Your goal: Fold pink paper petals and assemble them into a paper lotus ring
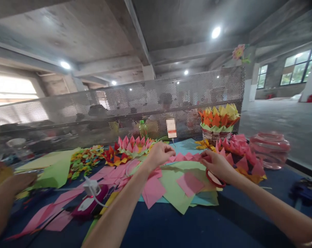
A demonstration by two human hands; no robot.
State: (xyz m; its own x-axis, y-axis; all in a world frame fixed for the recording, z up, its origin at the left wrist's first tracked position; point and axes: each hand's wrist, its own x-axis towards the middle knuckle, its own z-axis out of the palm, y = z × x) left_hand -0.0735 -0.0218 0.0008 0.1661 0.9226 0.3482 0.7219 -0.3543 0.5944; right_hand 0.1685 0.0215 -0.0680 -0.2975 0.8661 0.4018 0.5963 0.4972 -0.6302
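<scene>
A chain of folded pink paper points stretches between my two hands above the table. My left hand has its fingers closed at the chain's left end. At the right end, the fingertips of my right hand pinch the paper. Under them lie green paper sheets on light blue ones, with pink paper squares on top. A red loop-shaped item, its kind unclear, lies just below my right hand.
A power strip with a white charger stands left of my forearm. Folded-paper flowers, a paper basket, a phone and a clear pink jar line the back. Another person's hand is at far left.
</scene>
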